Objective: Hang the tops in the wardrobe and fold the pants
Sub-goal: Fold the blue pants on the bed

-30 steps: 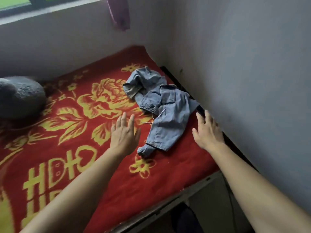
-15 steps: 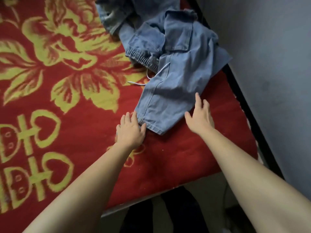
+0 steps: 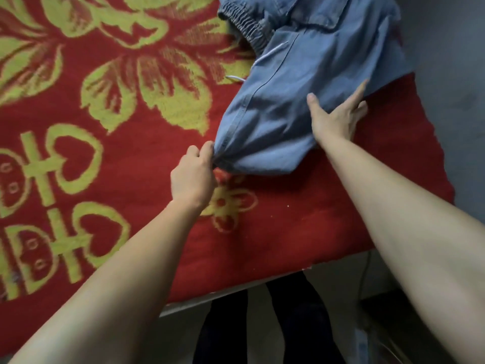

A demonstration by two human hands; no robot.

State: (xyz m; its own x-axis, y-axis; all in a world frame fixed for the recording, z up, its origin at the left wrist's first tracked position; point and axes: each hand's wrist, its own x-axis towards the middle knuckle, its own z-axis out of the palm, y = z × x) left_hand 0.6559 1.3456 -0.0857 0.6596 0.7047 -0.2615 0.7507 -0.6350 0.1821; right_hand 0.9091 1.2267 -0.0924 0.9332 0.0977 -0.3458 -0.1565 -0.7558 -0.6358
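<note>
Blue denim pants (image 3: 294, 95) lie crumpled on the red blanket (image 3: 301, 219) near the bed's right edge, their elastic waistband and white drawstring toward the top. My left hand (image 3: 193, 177) pinches the left corner of the near leg hem, which bunches between thumb and fingers. My right hand (image 3: 337, 119) lies on the right side of the same leg, fingers straight along the fabric's edge and thumb spread over the cloth.
The red blanket carries a yellow flower pattern (image 3: 147, 82) and covers the bed up to its front edge (image 3: 236, 290). A grey wall (image 3: 451, 61) runs close along the right. My dark-clothed legs (image 3: 262, 332) stand below the bed edge.
The view has closed in on the pants. My left hand went from lying flat beside the hem to pinching its corner; my right hand slid farther up onto the leg.
</note>
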